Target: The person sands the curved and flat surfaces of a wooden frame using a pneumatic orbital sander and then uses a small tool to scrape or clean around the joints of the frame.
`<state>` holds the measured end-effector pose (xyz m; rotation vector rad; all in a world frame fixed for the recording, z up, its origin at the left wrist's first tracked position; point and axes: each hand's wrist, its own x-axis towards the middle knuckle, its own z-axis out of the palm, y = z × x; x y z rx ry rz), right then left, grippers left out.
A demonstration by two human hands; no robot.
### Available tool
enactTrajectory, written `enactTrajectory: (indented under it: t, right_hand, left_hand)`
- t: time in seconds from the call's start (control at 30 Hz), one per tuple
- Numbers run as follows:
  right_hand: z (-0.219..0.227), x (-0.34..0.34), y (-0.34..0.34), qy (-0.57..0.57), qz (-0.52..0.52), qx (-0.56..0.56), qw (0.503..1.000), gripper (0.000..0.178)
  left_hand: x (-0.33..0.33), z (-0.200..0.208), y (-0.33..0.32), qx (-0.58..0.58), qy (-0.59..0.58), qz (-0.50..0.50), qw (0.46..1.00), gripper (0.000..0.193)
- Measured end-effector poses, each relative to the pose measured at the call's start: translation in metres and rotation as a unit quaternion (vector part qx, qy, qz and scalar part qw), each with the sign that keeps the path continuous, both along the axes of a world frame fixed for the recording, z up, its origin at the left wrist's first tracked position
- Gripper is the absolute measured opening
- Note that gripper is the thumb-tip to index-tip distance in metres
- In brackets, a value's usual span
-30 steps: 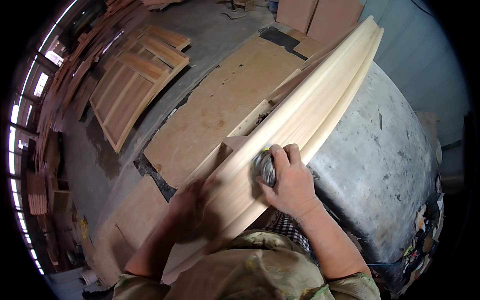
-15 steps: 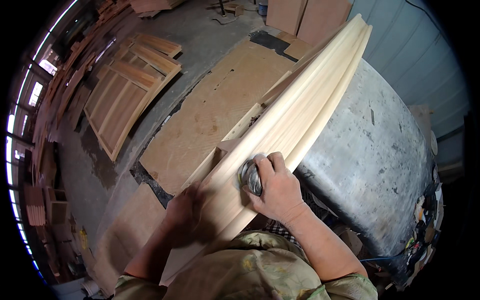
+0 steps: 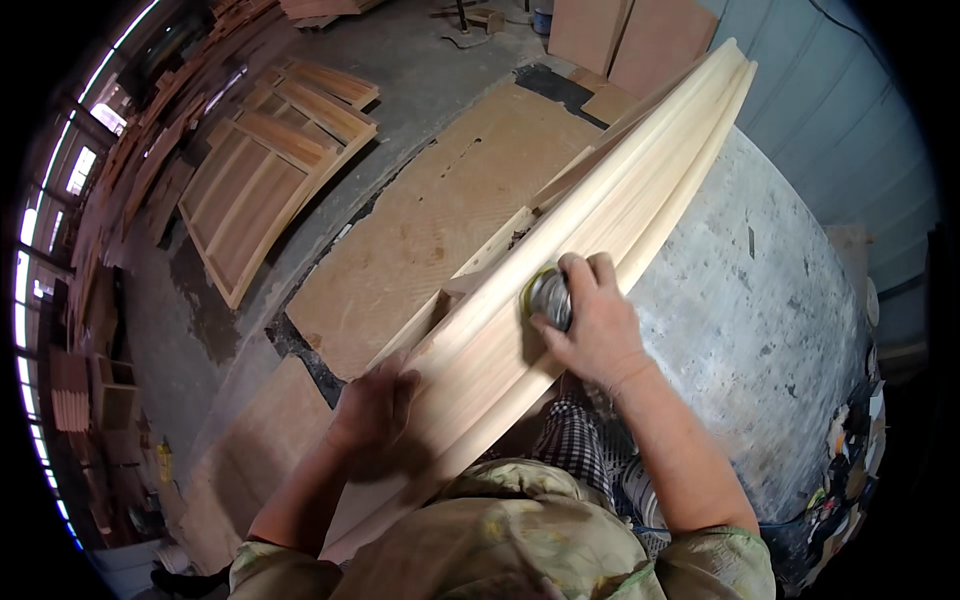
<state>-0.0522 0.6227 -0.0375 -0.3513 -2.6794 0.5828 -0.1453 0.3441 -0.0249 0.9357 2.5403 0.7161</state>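
Note:
A long pale wooden piece (image 3: 600, 240) with a ridged, moulded face slants from beside my body up to the far right. My right hand (image 3: 603, 325) is closed round a small round silver-grey tool (image 3: 551, 300) with a yellow-green edge, resting on the moulded face; its exact kind is unclear. My left hand (image 3: 375, 405) grips the near left edge of the wooden piece, fingers curled and partly in shadow. Narrower wooden parts (image 3: 490, 243) show along the piece's left side.
Right of the piece stands a large grey, worn metal surface (image 3: 740, 310). A brown board (image 3: 440, 215) lies on the floor to the left, with slatted wooden panels (image 3: 255, 190) beyond it. Flat boards (image 3: 625, 45) lean near the pale wall (image 3: 800, 95).
My right hand has slid the round tool up and right along the wooden face. My left hand stays at the left edge. The view has shifted slightly.

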Motion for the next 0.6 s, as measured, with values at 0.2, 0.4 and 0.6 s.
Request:
enactTrajectory:
  t: [0.2, 0.4, 0.6]
  right_hand:
    - [-0.003, 0.000, 0.012, 0.049, 0.013, 0.041, 0.998, 0.057]
    - [0.035, 0.000, -0.028, -0.050, -0.003, -0.063, 0.997, 0.058]
    - [0.008, -0.003, 0.021, 0.050, -0.011, 0.042, 0.998, 0.054]
  left_hand:
    - [0.005, 0.005, 0.004, 0.017, 0.014, -0.015, 1.000, 0.030]
    - [0.005, -0.001, -0.004, 0.020, 0.053, -0.019, 0.998, 0.031]
    - [0.004, 0.010, 0.008, -0.009, 0.017, -0.021, 1.000, 0.034]
